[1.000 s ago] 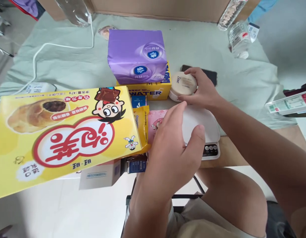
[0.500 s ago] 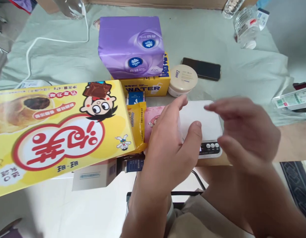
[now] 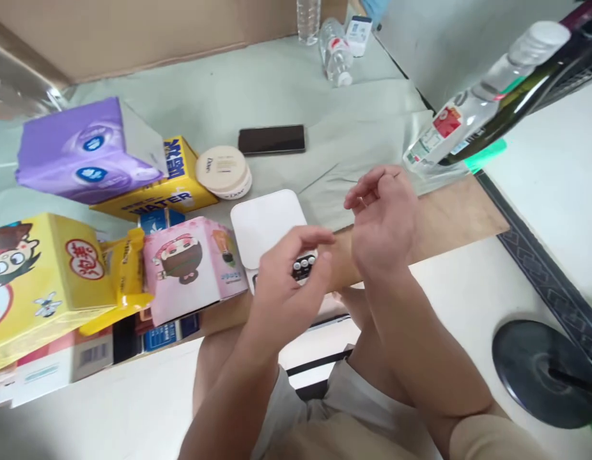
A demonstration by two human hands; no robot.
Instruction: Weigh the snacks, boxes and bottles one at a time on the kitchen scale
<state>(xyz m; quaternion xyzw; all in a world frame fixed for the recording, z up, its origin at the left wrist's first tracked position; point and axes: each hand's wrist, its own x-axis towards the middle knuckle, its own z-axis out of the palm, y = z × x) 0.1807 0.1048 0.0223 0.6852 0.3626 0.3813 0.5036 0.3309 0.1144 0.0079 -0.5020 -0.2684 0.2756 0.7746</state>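
Observation:
A small white kitchen scale (image 3: pixel 267 223) lies near the table's front edge. My left hand (image 3: pixel 289 275) is curled over its button end, fingertips at the buttons, holding nothing. My right hand (image 3: pixel 385 214) hovers just right of the scale with fingers loosely bent and empty. Behind the scale sits a round cream Dove tin (image 3: pixel 224 171), and a black phone (image 3: pixel 272 138) lies flat farther back. A pink cartoon box (image 3: pixel 193 265) stands left of the scale.
A yellow snack box (image 3: pixel 41 281), a purple tissue pack (image 3: pixel 85 150) on a yellow WATER box (image 3: pixel 169 185) crowd the left. Water bottles (image 3: pixel 335 54) stand at the back; another bottle (image 3: pixel 468 118) lies at right. A black fan base (image 3: pixel 545 370) sits on the floor.
The view swung right and tilted. My right hand let go of the Dove tin and drew back to the right of the scale. My left hand shifted to the scale's buttons.

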